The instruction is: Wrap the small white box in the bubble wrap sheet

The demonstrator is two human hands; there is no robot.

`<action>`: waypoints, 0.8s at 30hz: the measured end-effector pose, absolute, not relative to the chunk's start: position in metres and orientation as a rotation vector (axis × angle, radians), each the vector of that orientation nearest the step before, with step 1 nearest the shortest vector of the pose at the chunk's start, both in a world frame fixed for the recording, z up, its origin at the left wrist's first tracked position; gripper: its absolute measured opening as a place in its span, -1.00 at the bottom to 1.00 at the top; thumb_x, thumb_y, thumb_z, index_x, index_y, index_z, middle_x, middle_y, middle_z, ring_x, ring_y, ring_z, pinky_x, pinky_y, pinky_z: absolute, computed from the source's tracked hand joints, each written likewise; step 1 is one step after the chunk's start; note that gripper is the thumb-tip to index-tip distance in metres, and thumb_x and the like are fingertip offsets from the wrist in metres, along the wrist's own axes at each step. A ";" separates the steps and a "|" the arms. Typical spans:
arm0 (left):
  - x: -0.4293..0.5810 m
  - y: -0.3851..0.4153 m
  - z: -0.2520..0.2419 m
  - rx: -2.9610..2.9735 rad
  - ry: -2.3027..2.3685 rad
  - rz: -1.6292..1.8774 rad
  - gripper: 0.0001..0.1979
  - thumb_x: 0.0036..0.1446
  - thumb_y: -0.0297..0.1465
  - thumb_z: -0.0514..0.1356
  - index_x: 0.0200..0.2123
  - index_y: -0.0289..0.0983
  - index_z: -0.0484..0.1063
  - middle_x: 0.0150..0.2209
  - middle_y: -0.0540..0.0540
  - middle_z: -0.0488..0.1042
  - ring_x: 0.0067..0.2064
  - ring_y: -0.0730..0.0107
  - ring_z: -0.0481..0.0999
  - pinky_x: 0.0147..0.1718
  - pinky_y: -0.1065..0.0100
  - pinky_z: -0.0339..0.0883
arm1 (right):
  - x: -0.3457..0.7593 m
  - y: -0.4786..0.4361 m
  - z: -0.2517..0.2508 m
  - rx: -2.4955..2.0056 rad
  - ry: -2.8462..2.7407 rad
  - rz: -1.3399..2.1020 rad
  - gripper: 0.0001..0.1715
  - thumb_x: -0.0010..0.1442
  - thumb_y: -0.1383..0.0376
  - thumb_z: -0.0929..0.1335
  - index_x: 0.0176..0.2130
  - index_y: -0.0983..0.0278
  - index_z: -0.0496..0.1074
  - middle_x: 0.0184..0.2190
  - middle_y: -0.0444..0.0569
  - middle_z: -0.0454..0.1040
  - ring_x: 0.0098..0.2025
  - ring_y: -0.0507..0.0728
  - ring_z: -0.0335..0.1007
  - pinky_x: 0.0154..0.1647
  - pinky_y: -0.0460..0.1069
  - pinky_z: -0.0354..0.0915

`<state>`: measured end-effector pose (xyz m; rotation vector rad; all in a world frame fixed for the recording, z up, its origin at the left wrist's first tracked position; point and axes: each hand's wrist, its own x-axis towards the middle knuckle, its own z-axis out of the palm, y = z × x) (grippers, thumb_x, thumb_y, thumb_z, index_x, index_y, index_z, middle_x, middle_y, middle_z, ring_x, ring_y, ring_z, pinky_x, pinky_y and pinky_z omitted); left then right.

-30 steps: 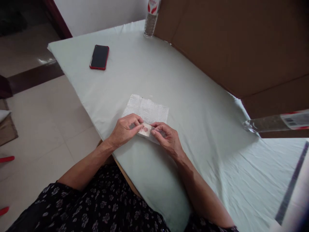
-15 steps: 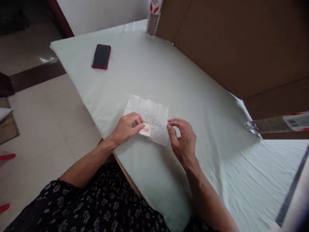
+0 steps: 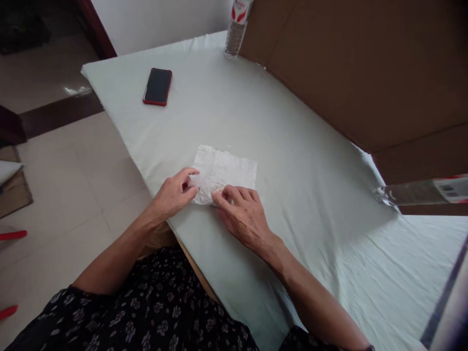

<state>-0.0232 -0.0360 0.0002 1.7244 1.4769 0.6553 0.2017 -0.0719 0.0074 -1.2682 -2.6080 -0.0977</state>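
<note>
A white embossed paper napkin lies on the pale green cloth of the table, near its front edge. My left hand pinches the napkin's near left corner between thumb and fingers. My right hand lies on the napkin's near edge, fingers stretched flat and pressing it down. The small paper piece with a red mark is hidden from view.
A black phone in a red case lies at the far left of the table. A clear bottle stands at the far edge, another bottle lies at the right. Brown cardboard walls the right side. Tiled floor lies left.
The small red-marked paper piece, seen earlier on the napkin, is now covered. My right hand moved back from the right onto the napkin's near edge. My left hand shifted left to the corner.
</note>
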 end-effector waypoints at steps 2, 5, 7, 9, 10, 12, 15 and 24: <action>-0.027 -0.038 0.000 1.697 1.542 0.631 -0.59 0.15 -0.33 0.15 0.08 -0.27 0.43 -0.45 0.07 0.39 -0.45 0.45 0.34 -0.37 0.37 0.26 | 0.198 -0.070 0.008 -1.288 -2.637 -0.137 -0.69 0.34 0.29 0.34 0.08 0.17 0.40 -0.12 -0.01 0.50 -0.12 0.19 0.25 -0.13 0.09 0.07; -0.029 -0.041 0.003 1.702 1.710 0.604 -0.55 0.11 -0.31 0.18 0.08 -0.30 0.44 -0.29 -0.04 0.49 -0.40 0.41 0.39 -0.31 0.31 0.31 | 0.194 -0.066 0.009 -1.312 -2.683 -0.173 -0.72 0.33 0.26 0.36 0.05 0.16 0.41 -0.17 0.00 0.48 -0.16 0.19 0.20 -0.15 0.10 0.02; -0.031 -0.044 0.007 1.677 1.808 0.565 -0.50 0.09 -0.23 0.23 0.07 -0.33 0.45 -0.20 -0.12 0.53 -0.34 0.35 0.43 -0.25 0.26 0.34 | 0.193 -0.064 0.009 -1.311 -2.702 -0.185 -0.74 0.34 0.27 0.34 0.03 0.16 0.42 -0.18 0.00 0.47 -0.17 0.19 0.18 -0.15 0.10 0.00; -0.033 -0.047 0.009 1.624 1.839 0.504 -0.44 0.09 -0.12 0.25 0.07 -0.34 0.45 -0.21 -0.14 0.55 -0.31 0.27 0.48 -0.22 0.22 0.36 | 0.193 -0.063 0.008 -1.297 -2.704 -0.195 -0.75 0.35 0.29 0.33 0.03 0.16 0.42 -0.18 0.00 0.47 -0.17 0.19 0.17 -0.14 0.10 0.00; -0.033 -0.047 0.009 1.590 1.835 0.479 -0.42 0.09 -0.08 0.24 0.08 -0.35 0.45 -0.25 -0.13 0.55 -0.30 0.25 0.49 -0.22 0.22 0.36 | 0.194 -0.063 0.008 -1.289 -2.698 -0.204 -0.75 0.36 0.31 0.32 0.02 0.16 0.43 -0.18 0.00 0.47 -0.17 0.19 0.16 -0.14 0.09 -0.01; -0.034 -0.047 0.007 1.531 1.820 0.456 -0.37 0.08 -0.04 0.24 0.09 -0.36 0.45 -0.32 -0.09 0.54 -0.33 0.24 0.50 -0.26 0.23 0.36 | 0.194 -0.063 0.007 -1.275 -2.680 -0.228 -0.76 0.36 0.32 0.31 0.02 0.16 0.43 -0.19 -0.01 0.48 -0.18 0.19 0.16 -0.14 0.09 -0.01; -0.030 -0.044 0.001 1.442 1.765 0.479 -0.34 0.02 -0.05 0.28 0.08 -0.39 0.45 -0.44 -0.02 0.49 -0.44 0.30 0.47 -0.38 0.28 0.32 | 0.194 -0.064 0.006 -1.262 -2.651 -0.260 -0.78 0.37 0.31 0.30 0.00 0.17 0.44 -0.20 -0.02 0.48 -0.19 0.19 0.15 -0.15 0.09 -0.01; 0.012 -0.051 0.009 1.065 1.437 0.855 -0.66 -0.04 -0.26 0.26 -0.19 -0.32 0.49 -0.50 0.07 0.41 -0.52 0.53 0.33 -0.53 0.46 0.21 | 0.192 -0.062 0.002 -1.247 -2.639 -0.293 -0.81 0.36 0.37 0.29 -0.09 0.17 0.46 -0.25 -0.05 0.50 -0.23 0.17 0.19 -0.17 0.10 -0.02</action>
